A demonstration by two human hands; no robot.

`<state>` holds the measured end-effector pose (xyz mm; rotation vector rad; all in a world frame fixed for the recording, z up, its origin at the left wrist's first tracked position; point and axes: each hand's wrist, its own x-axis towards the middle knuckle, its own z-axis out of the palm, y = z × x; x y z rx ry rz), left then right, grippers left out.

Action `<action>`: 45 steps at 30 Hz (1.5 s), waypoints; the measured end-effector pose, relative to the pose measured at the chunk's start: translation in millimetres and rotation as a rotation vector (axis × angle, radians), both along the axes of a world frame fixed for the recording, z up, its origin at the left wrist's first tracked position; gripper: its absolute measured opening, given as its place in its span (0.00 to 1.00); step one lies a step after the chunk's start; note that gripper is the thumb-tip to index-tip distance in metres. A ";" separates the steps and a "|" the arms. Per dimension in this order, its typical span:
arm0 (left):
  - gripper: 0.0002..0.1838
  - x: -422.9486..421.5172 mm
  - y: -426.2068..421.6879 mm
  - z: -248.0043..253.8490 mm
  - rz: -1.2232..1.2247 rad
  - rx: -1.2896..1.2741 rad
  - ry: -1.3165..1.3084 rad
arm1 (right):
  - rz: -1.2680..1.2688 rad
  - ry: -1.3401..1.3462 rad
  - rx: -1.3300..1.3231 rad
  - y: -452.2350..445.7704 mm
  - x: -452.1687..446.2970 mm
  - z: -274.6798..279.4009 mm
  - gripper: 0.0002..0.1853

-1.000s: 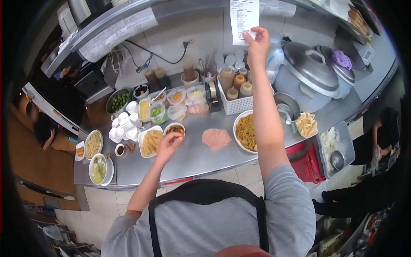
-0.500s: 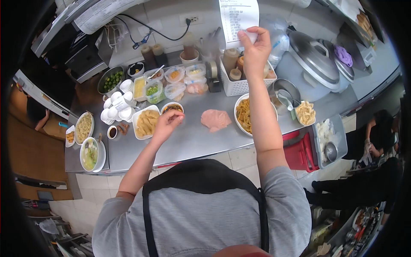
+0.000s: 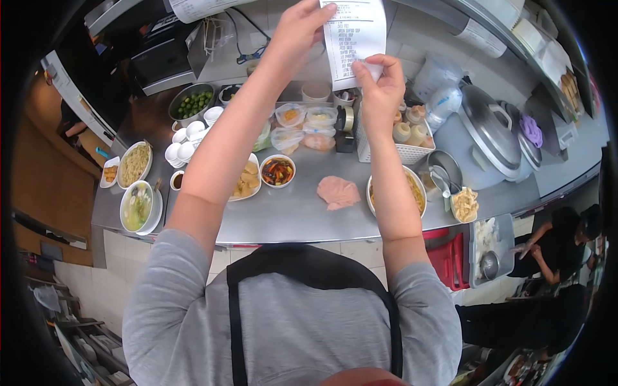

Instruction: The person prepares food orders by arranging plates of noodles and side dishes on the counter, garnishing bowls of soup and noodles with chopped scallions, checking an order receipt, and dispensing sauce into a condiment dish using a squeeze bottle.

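A printed order receipt (image 3: 354,40) hangs upright above the back of the counter. My right hand (image 3: 382,85) pinches its lower right edge between thumb and fingers. At the upper left edge, my left hand (image 3: 300,31) is closed on the paper too. Below my hands stand a bowl of dark red and green sauce (image 3: 278,172), a pink cloth (image 3: 338,192) and a bowl of noodles (image 3: 412,193), partly behind my right forearm. My left forearm covers part of a dish of yellowish pieces (image 3: 248,183).
Soup (image 3: 136,206) and a rice dish (image 3: 134,165) stand at the left. A white basket of squeeze bottles (image 3: 393,153), a large lidded pot (image 3: 484,132) and a bowl of pale strips (image 3: 465,204) are at the right. A person (image 3: 559,241) works beyond the grey bin (image 3: 505,235).
My left hand has risen from beside the sauce bowl to the receipt's upper left edge. My right hand still holds the receipt. The camera view has shifted somewhat.
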<state>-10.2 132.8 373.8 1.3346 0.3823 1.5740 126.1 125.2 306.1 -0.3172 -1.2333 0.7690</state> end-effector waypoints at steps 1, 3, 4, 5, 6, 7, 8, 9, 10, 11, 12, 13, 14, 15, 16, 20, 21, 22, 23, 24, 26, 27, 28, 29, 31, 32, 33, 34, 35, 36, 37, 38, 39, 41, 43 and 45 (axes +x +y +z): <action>0.13 -1.0 7.6 0.5 0.005 0.000 -0.001 | -0.001 -0.022 0.010 0.1 -1.1 -1.6 0.10; 0.17 -3.2 21.2 -2.5 -0.082 0.024 0.043 | 0.003 -0.040 0.030 -3.0 -0.4 0.6 0.11; 0.17 -3.0 22.7 -5.8 -0.072 0.036 0.048 | 0.036 -0.036 -0.007 -10.8 0.5 7.9 0.12; 0.15 -1.8 20.3 -10.1 -0.007 0.071 0.110 | 0.074 -0.032 -0.041 -12.9 0.4 14.9 0.13; 0.16 -0.9 18.4 -13.4 0.061 0.106 0.173 | 0.088 -0.028 -0.024 -5.9 2.8 18.2 0.13; 0.13 1.1 13.9 -14.4 0.098 0.125 0.143 | -0.025 -0.170 -0.007 3.7 8.1 17.3 0.15; 0.13 -4.8 13.8 -14.1 0.110 0.135 0.147 | -0.142 -0.310 0.009 11.3 9.3 16.4 0.17; 0.14 -11.5 13.7 -14.3 0.195 0.122 0.135 | -0.171 -0.327 0.051 18.4 6.3 15.6 0.18; 0.14 -17.8 10.8 -13.2 0.277 0.107 0.121 | -0.165 -0.325 0.057 22.1 2.5 17.0 0.18; 0.14 -27.7 4.8 -9.9 0.328 0.136 0.098 | -0.185 -0.345 0.072 24.9 -0.5 18.1 0.18; 0.14 -40.8 2.9 -11.4 0.331 0.137 0.097 | -0.205 -0.367 0.086 28.4 -3.1 18.8 0.17; 0.14 -56.1 2.3 -14.7 0.384 0.126 0.090 | -0.201 -0.368 0.088 35.6 -5.4 19.2 0.17; 0.14 -70.9 1.1 -19.2 0.438 0.113 0.083 | -0.126 -0.315 0.076 45.3 -7.9 19.8 0.18; 0.14 -83.9 -1.0 -24.9 0.467 0.069 0.095 | -0.049 -0.261 0.063 54.5 -10.6 21.4 0.18; 0.14 -95.3 -4.2 -30.4 0.474 0.066 0.097 | -0.042 -0.259 0.060 61.5 -12.4 26.2 0.18; 0.12 -127.6 -8.5 -49.2 0.560 -0.050 0.111 | -0.098 -0.326 0.082 86.5 -14.6 63.7 0.18; 0.13 -132.3 -7.3 -52.6 0.550 -0.069 0.115 | -0.094 -0.308 0.100 90.0 -14.7 74.7 0.18; 0.13 -132.9 -8.9 -51.9 0.540 -0.089 0.117 | -0.090 -0.289 0.118 89.8 -14.7 83.6 0.18; 0.13 -129.9 -8.0 -51.5 0.540 -0.089 0.117 | 0.066 -0.192 0.004 83.8 -18.3 89.2 0.17; 0.14 -122.8 -4.9 -51.8 0.519 -0.072 0.157 | 0.067 -0.192 0.004 84.2 -19.1 88.4 0.17; 0.15 -101.5 -1.6 -44.4 0.496 -0.053 0.196 | -0.107 -0.232 0.109 88.8 -19.8 81.6 0.15; 0.16 -87.7 1.9 -36.7 0.424 -0.062 0.232 | -0.111 -0.233 0.113 90.8 -19.6 77.1 0.15; 0.17 -73.9 5.6 -29.7 0.350 -0.070 0.268 | -0.169 -0.287 0.109 94.0 -19.2 70.2 0.15; 0.17 -61.2 12.2 -24.4 0.344 -0.066 0.269 | -0.228 -0.340 0.103 95.3 -18.2 65.5 0.15; 0.17 -40.7 27.0 -11.5 0.243 -0.123 0.149 | -0.239 -0.326 0.126 100.2 -16.5 62.6 0.15; 0.17 -35.7 32.1 -6.0 0.238 -0.119 0.153 | -0.240 -0.313 0.149 102.8 -16.4 62.4 0.15; 0.17 -31.8 36.4 -1.1 0.210 -0.108 0.074 | -0.251 -0.319 0.158 105.4 -15.9 62.4 0.15; 0.16 -27.7 37.3 3.2 0.182 -0.098 -0.004 | -0.256 -0.315 0.158 103.4 -15.5 63.3 0.15; 0.16 -23.9 37.0 5.3 0.179 -0.097 0.000 | -0.268 -0.328 0.161 101.2 -15.0 63.4 0.15; 0.14 -20.7 36.8 7.2 0.176 -0.108 -0.085 | -0.279 -0.342 0.165 99.3 -13.7 63.9 0.16; 0.13 -18.0 37.3 7.6 0.175 -0.119 -0.172 | -0.279 -0.340 0.165 98.3 -11.9 63.7 0.16; 0.13 -16.0 38.5 6.4 0.176 -0.119 -0.171 | -0.301 -0.343 0.182 97.3 -11.1 63.4 0.16; 0.13 -14.1 39.6 4.2 0.173 -0.119 -0.203 | -0.319 -0.345 0.199 96.3 -10.7 63.1 0.16; 0.12 -12.6 45.7 -5.0 0.181 -0.119 -0.240 | -0.301 -0.334 0.192 93.8 -9.1 63.9 0.16; 0.10 -9.9 48.6 -11.6 0.183 -0.157 -0.254 | -0.285 -0.324 0.185 93.7 -7.8 64.9 0.16; 0.10 -7.6 48.4 -14.5 0.197 -0.168 -0.257 | -0.283 -0.326 0.200 96.2 -6.3 65.4 0.16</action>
